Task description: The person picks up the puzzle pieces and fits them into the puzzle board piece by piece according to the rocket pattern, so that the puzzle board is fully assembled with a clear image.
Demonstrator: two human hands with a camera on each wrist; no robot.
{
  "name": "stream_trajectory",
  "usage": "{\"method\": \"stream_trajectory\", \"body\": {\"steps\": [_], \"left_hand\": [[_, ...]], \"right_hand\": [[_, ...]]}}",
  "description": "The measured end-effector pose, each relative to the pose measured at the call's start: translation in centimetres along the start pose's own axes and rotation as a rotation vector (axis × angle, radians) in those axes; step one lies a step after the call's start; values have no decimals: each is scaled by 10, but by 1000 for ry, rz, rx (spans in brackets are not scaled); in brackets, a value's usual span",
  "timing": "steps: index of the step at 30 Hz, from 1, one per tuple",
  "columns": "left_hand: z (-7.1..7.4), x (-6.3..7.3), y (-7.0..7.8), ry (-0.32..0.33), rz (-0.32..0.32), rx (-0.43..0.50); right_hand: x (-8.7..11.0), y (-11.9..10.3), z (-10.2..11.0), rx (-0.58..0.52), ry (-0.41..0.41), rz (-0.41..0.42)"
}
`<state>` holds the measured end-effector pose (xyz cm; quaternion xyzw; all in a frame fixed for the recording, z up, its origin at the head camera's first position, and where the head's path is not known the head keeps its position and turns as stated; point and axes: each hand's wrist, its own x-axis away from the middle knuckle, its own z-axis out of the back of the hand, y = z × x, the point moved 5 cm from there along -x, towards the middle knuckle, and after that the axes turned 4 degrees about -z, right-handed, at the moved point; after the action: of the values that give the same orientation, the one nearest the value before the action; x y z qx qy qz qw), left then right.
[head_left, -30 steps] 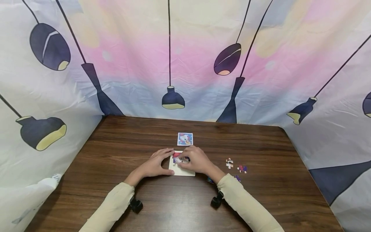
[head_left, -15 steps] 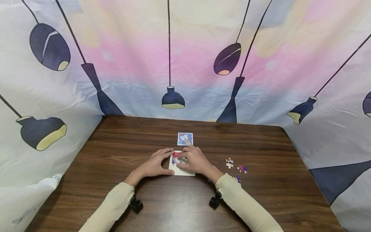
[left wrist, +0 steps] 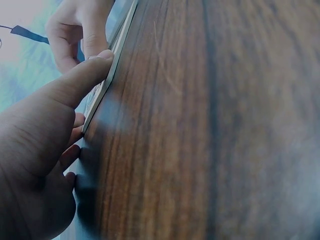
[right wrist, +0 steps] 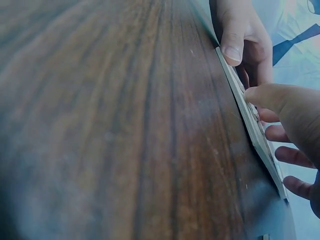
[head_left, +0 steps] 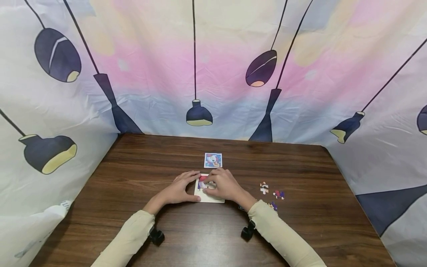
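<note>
A pale, square puzzle board (head_left: 213, 200) lies on the table between my hands. A few joined pieces with a red and white picture (head_left: 202, 178) fill its far left part. My left hand (head_left: 181, 187) grips the board's left side, its thumb on the near corner and fingertips at the far corner. Over the board, my right hand (head_left: 227, 186) pinches a puzzle piece (head_left: 210, 185) between thumb and index finger, largely hidden by the fingers. In the right wrist view, the right thumb (right wrist: 270, 96) comes down right at the board's edge (right wrist: 242, 102).
Beyond the board lies a square picture card (head_left: 212, 160) showing a white cartoon dog. Loose puzzle pieces (head_left: 264, 187) are scattered to the right, one a red and purple piece (head_left: 279, 194). Another dark piece (head_left: 241, 208) is partly under the right wrist. A printed cloth (head_left: 160, 92) surrounds the brown table (head_left: 300, 167).
My right hand has shifted slightly left over the board, its fingertips closer to the joined pieces; during the last half second it barely moves. The left hand stays in place.
</note>
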<state>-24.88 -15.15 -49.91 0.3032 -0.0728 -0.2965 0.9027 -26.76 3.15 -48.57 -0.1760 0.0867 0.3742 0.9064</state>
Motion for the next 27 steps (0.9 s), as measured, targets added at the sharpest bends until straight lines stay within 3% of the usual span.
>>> {"method": "stream_trajectory", "body": {"steps": [27], "left_hand": [[-2, -2, -2, -5, 17, -1]], "right_hand": [[-4, -6, 2, 17, -21, 19]]}}
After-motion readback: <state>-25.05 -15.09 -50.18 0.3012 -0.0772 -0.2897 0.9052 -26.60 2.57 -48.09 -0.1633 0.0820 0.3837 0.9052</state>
